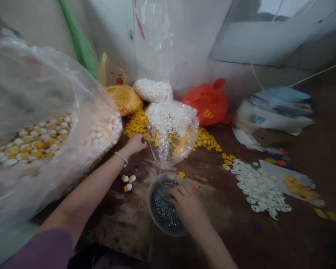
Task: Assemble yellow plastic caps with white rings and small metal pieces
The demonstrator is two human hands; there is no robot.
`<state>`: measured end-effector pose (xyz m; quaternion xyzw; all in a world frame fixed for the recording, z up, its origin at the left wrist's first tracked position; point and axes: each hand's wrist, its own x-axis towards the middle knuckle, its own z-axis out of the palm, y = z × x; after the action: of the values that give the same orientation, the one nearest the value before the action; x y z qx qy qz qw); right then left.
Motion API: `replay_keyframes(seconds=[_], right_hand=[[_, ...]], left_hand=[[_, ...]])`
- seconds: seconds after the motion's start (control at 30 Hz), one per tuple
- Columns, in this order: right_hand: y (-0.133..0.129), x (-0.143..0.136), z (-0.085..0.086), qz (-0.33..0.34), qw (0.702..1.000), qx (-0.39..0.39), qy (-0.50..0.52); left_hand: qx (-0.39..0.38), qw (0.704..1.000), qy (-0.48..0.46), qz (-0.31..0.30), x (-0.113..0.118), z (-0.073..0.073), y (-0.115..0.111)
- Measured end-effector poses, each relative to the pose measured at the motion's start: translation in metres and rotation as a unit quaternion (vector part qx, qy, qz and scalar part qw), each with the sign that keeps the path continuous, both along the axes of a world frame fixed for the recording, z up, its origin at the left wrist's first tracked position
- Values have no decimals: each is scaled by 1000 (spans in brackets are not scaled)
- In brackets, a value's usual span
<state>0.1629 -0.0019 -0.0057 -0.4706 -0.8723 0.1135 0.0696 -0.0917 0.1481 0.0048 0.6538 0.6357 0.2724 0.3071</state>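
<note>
My left hand [137, 144], a pale band round its wrist, is at the edge of a heap of small yellow plastic pieces [136, 123]. Its fingers are curled together; whatever may be between them is hidden. Over the right rim of a round bowl [151, 213] reaches my right hand [186, 201], its bent fingertips close together among small dark shiny beads [164, 209]. I cannot make out what they pinch. Between my left forearm and the bowl lie several white-and-yellow assembled pieces [128, 182]. One yellow piece and an orange bit [196, 187] lie by the bowl's far rim.
A large clear bag [95, 101] of white-and-yellow pieces fills the left. Behind the bowl sits a clear bag [172, 116] of white pieces, with yellow and red bags [205, 101] at the wall. White flat pieces [259, 186] and stacked papers [277, 108] lie right.
</note>
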Motion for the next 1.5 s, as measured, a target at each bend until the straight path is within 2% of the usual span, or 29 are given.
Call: replay_keyframes(seconds=[0.07, 0.17, 0.23, 0.3, 0.37, 0.43, 0.67, 0.83, 0.97, 1.03, 1.1, 1.17, 1.23, 1.3, 1.37, 1.5], right_hand=[[1, 3, -11, -14, 999, -28, -42], [1, 4, -15, -11, 998, -41, -42], [1, 4, -13, -10, 998, -45, -33], [2, 3, -9, -3, 998, -49, -30], [3, 2, -4, 8, 998, -52, -32], [4, -1, 0, 7, 998, -55, -41], [6, -10, 9, -15, 994, -87, -71], [6, -11, 6, -17, 994, -84, -73], [7, -10, 3, -4, 997, -79, -25], [7, -10, 7, 4, 996, -74, 54], [5, -10, 18, 13, 983, -54, 176], [1, -12, 36, 27, 954, -14, 297], [-4, -16, 56, 49, 929, 23, 365], [-7, -20, 75, 81, 923, 40, 375], [-7, -24, 87, 116, 930, 50, 345], [1, -28, 92, 168, 949, 75, 255]], left_hand=[[-4, 996, -90, 10, -11, 11, -22], [-19, 972, -236, 8, -16, 25, -65], [-99, 860, -500, 11, -12, 32, -95], [-157, 763, -627, 3, -4, 36, -120], [-179, 710, -681, -5, 6, 38, -137], [-185, 687, -702, 0, 14, 39, -147], [-199, 667, -716, 48, 28, 35, -158], [-202, 678, -704, 68, 34, 38, -165], [-203, 688, -694, 60, 36, 36, -172], [-202, 688, -695, 56, 38, 35, -174], [-203, 685, -698, 48, 40, 33, -176], [-212, 686, -695, 40, 42, 31, -178], [-224, 688, -689, 35, 45, 29, -180], [-239, 690, -682, 26, 49, 27, -182], [-252, 694, -674, 11, 51, 26, -184], [-267, 698, -665, -10, 54, 25, -187]])
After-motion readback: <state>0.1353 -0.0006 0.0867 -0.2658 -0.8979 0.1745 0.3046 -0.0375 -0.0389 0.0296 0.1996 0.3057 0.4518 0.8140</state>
